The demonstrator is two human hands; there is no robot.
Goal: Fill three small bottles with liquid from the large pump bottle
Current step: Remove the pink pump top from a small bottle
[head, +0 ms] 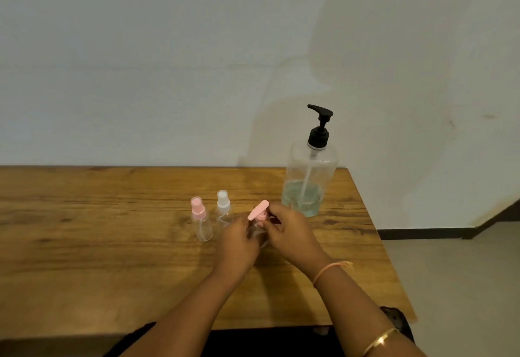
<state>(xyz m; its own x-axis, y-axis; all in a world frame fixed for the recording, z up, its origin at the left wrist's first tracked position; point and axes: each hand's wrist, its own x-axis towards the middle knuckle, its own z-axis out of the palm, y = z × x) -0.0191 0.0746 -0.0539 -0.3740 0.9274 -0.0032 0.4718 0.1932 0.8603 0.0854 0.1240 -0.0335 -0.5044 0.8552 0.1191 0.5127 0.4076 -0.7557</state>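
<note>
A person's two bare hands meet over a wooden table [112, 244], working on a small clear bottle with a pink pump top [258, 214]. The left hand [237, 244] curls its fingers around the bottle's body, hiding most of it. The right hand [289, 230] pinches the collar just under the pink pump head with thumb and fingertips; the pump head tilts up toward the left. Whether the top is loose from the bottle's neck is hard to tell behind the fingers.

Just left of the hands stand two more small clear bottles, upright and side by side: one with a pink spray cap [200, 223], one with a white spray cap [223, 207].

The large pump bottle [311, 168] stands upright near the table's far right corner, just beyond the right hand. It has a black pump and holds pale green liquid in its bottom portion.

The right arm wears a thin orange thread bracelet [330, 269] at the wrist and a gold bangle [380, 341] nearer the elbow.
</note>
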